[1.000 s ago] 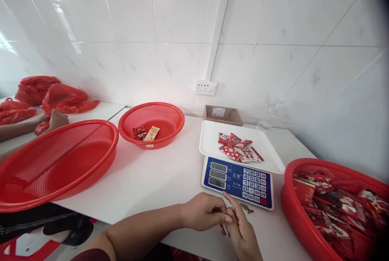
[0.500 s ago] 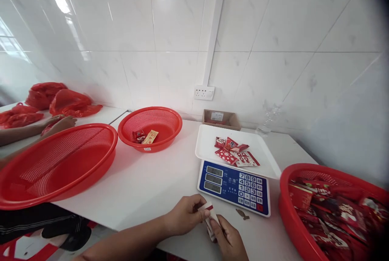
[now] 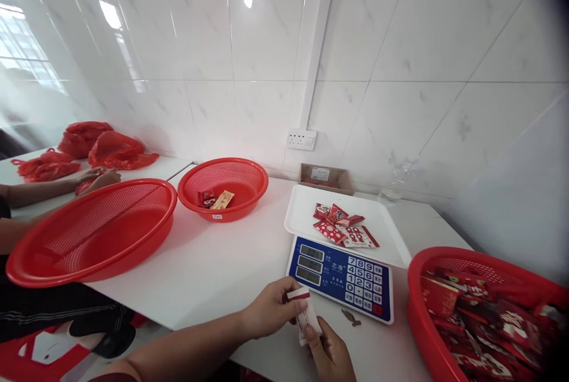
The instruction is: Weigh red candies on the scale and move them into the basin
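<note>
Both hands grip one small white packet with a dark red band point(image 3: 306, 315) in front of the scale. The thumb and fingers of my left hand point(image 3: 272, 309) pinch its upper left part. Lower down, my right hand point(image 3: 329, 351) pinches the other end. What the packet contains I cannot make out. Just beyond my hands stands a blue digital scale point(image 3: 326, 282) with a white tray point(image 3: 299, 216) on top. Several red and white snack packets point(image 3: 338, 223) lie together on that tray.
A red basket full of red packets point(image 3: 493, 317) stands at right. Left are a red basket with a few packets point(image 3: 244, 189) and a larger red basket point(image 3: 106, 251). Another person's hands point(image 3: 104, 179) are near red plastic bags point(image 3: 118, 150). Behind the scale sits a cardboard box point(image 3: 340, 179).
The view has shifted slightly to the left. The packet's banded end has turned to face me a little more, while both hands keep their pinch on it.
</note>
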Action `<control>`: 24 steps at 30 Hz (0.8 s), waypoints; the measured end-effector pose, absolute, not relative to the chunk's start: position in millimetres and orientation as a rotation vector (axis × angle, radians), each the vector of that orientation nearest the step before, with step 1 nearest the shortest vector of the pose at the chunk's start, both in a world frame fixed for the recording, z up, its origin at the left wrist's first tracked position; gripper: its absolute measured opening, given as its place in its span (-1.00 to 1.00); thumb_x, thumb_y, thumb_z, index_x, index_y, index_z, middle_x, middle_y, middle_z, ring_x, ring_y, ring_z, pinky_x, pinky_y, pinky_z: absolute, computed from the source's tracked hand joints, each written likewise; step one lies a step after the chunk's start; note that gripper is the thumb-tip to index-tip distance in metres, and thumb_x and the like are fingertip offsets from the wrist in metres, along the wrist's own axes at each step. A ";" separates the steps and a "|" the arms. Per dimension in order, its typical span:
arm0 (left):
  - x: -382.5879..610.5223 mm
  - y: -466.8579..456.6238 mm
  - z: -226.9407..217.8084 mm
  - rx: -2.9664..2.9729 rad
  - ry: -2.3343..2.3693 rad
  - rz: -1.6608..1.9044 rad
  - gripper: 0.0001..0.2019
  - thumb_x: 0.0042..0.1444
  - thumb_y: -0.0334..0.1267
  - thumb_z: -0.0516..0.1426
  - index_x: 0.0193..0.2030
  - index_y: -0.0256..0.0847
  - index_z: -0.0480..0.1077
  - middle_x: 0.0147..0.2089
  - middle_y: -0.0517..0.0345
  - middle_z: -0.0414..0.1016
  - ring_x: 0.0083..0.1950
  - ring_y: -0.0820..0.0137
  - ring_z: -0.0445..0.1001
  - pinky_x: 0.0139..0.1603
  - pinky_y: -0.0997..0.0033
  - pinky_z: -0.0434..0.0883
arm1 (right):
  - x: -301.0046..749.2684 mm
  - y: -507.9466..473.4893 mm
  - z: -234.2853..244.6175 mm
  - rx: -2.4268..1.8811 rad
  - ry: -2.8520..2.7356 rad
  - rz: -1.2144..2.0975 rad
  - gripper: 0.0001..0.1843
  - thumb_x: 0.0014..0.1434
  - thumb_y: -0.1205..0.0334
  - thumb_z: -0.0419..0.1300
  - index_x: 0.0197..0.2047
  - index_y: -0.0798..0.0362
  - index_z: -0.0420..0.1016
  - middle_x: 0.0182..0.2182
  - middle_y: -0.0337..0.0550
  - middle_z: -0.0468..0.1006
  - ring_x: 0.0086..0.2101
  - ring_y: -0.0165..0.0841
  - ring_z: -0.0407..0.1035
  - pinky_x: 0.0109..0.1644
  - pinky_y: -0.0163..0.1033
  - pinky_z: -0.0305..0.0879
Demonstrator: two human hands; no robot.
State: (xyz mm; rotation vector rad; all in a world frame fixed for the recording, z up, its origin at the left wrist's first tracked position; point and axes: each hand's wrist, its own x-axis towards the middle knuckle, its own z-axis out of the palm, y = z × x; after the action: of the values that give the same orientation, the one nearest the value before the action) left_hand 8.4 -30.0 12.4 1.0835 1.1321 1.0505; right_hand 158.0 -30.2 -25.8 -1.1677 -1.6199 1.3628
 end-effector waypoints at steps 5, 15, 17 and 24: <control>6.1 -37.0 6.4 0.922 1.044 0.988 -0.64 -0.16 -0.10 0.27 -0.40 -0.28 0.24 -0.49 0.28 0.31 -0.48 0.54 0.29 -0.42 0.50 0.26 | 159.6 -32.9 -31.0 -1.121 -1.738 1.263 -0.54 0.06 -0.20 0.03 -0.54 0.02 0.34 -0.61 -0.23 0.40 -0.53 -0.33 0.27 -0.46 -0.32 0.15; 5.2 -41.1 8.0 0.862 1.069 0.992 -0.64 -0.28 -0.15 0.32 -0.46 -0.29 0.27 -0.56 0.29 0.34 -0.51 0.51 0.31 -0.41 0.48 0.29 | 156.0 -36.8 -28.6 -1.133 -1.755 1.320 -0.52 0.05 -0.23 0.02 -0.52 0.04 0.36 -0.62 -0.26 0.36 -0.54 -0.37 0.21 -0.50 -0.33 0.08; 3.7 -41.8 9.1 0.916 1.088 0.967 -0.64 -0.28 -0.13 0.31 -0.47 -0.28 0.27 -0.56 0.30 0.33 -0.51 0.51 0.30 -0.42 0.49 0.28 | 155.4 -36.9 -30.1 -1.106 -1.764 1.341 -0.52 0.03 -0.23 0.04 -0.51 0.05 0.36 -0.60 -0.26 0.37 -0.54 -0.38 0.21 -0.50 -0.34 0.07; -5.0 -44.4 10.5 1.337 1.278 0.863 -0.77 -0.08 -0.15 0.23 -0.39 -0.27 0.38 -0.47 0.29 0.36 -0.42 0.50 0.31 -0.39 0.55 0.26 | 154.9 -34.1 -40.2 -1.093 -1.861 1.257 -0.55 0.09 -0.17 0.01 -0.49 0.06 0.36 -0.59 -0.24 0.38 -0.52 -0.38 0.22 -0.43 -0.32 0.10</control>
State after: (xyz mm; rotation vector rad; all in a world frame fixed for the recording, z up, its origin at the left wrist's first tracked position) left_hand -5.0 -44.4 10.5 1.3370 1.2778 0.8632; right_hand 154.9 -34.1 -40.2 -1.0935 -1.8611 1.2568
